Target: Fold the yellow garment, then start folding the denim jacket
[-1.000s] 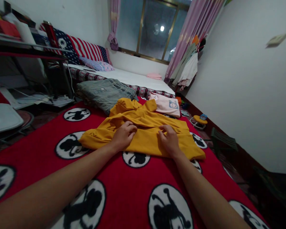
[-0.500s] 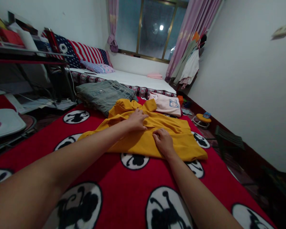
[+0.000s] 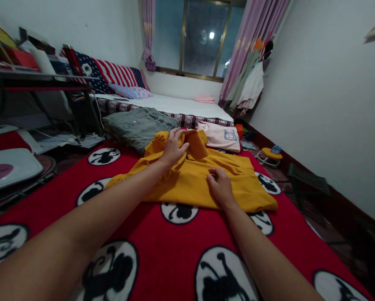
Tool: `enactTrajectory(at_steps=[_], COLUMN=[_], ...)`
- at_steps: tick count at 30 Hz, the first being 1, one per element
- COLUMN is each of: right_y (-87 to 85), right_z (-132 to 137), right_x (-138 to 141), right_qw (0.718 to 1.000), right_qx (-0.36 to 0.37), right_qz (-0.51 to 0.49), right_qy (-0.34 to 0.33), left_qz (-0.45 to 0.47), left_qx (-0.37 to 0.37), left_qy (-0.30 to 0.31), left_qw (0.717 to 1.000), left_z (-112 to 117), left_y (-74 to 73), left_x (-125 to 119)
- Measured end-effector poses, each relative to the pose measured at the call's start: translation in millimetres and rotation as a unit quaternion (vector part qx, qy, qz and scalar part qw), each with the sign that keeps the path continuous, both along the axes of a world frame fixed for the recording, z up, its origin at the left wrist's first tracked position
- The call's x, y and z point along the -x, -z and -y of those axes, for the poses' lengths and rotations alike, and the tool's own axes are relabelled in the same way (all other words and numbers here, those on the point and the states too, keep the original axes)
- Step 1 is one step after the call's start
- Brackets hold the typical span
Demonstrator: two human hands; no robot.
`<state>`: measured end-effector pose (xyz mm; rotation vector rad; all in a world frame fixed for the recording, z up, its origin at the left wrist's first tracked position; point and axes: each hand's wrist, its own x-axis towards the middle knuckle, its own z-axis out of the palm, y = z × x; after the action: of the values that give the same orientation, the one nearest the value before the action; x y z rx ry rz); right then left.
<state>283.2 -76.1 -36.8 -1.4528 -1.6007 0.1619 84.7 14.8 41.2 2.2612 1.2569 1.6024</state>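
A mustard-yellow top (image 3: 187, 188) lies partly folded across the red blanket (image 3: 162, 251), which has white ovals with black figures. My left hand (image 3: 172, 148) is at its far part, thumb and fingers around the edge of a raised yellow flap; the fingertips are partly lost in the fabric. Lower and to the right, my right hand (image 3: 220, 186) rests on the cloth, loosely curled, with a gap between thumb and forefinger. The fabric under it looks smooth.
Folded grey-green denim (image 3: 140, 125) lies behind the yellow top, and a folded pink shirt (image 3: 219, 136) is at its far right. A cluttered desk (image 3: 43, 81) stands left, a white-topped bed (image 3: 175, 104) beyond. A yellow stool (image 3: 270, 154) is on the floor at right.
My left hand has moved up and away from the flat cloth to the far flap, which now stands higher and more open. My right hand remains on the same part of the top.
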Motion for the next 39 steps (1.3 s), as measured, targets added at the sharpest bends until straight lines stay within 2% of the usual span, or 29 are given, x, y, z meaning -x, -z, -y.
enactTrajectory(at_steps=[3, 5, 8, 10, 13, 15, 18, 21, 24, 27, 31, 34, 36, 39], right_y=[1.3, 2.0, 2.7, 1.7, -4.9, -13.0, -26.7, -35.8, -37.6, -36.2, -46.2, -71.8, -95.0, -128.9], right_z=[-2, -3, -2, -3, -11, -25, -57, -92, -117, -129, -129, -122, -113, -92], right_x=[-2, -2, -1, 0, -1, -5, -10, -7, 9, 28, 34, 19, 4, -19], right_qw=[1.000, 1.000, 0.999, 0.997, 0.988, 0.983, 0.980, 0.963, 0.956, 0.954, 0.970, 0.986, 0.996, 0.978], right_qx=[0.002, 0.006, 0.018, 0.030, 0.065, 0.104, 0.174, 0.206, 0.210, 0.210, 0.164, 0.096, -0.005, -0.174], right_qz=[-0.004, -0.001, 0.015, 0.047, 0.123, 0.130, -0.012, -0.145, -0.182, -0.198, -0.165, -0.108, -0.031, 0.095], right_qy=[0.007, 0.009, 0.023, 0.045, 0.066, 0.078, 0.096, 0.097, 0.093, 0.076, 0.073, 0.079, 0.082, 0.062], left_qz=[-0.003, 0.003, -0.009, -0.030, -0.069, -0.097, -0.134, -0.151, -0.127, -0.090, -0.059, -0.062, -0.065, -0.061], left_qx=[-0.010, 0.011, 0.104, 0.149, 0.126, 0.100, 0.089, 0.093, 0.099, 0.107, 0.138, 0.156, 0.160, 0.156], left_qy=[0.019, 0.006, -0.026, -0.048, -0.071, -0.071, -0.086, -0.135, -0.155, -0.171, -0.222, -0.253, -0.269, -0.281], left_qw=[1.000, 1.000, 0.994, 0.987, 0.987, 0.988, 0.983, 0.975, 0.975, 0.975, 0.963, 0.953, 0.947, 0.945], left_z=[34, 46, 47, 44, 42, 42, 43, 43, 41, 37, 35, 36, 37, 34], left_y=[22.9, 39.2, 58.6, 65.9, 69.5, 69.8, 71.1, 73.7, 76.0, 76.4, 73.7, 70.4, 69.4, 70.8], left_x=[22, 40, 60, 66, 61, 56, 49, 48, 50, 54, 59, 60, 61, 63])
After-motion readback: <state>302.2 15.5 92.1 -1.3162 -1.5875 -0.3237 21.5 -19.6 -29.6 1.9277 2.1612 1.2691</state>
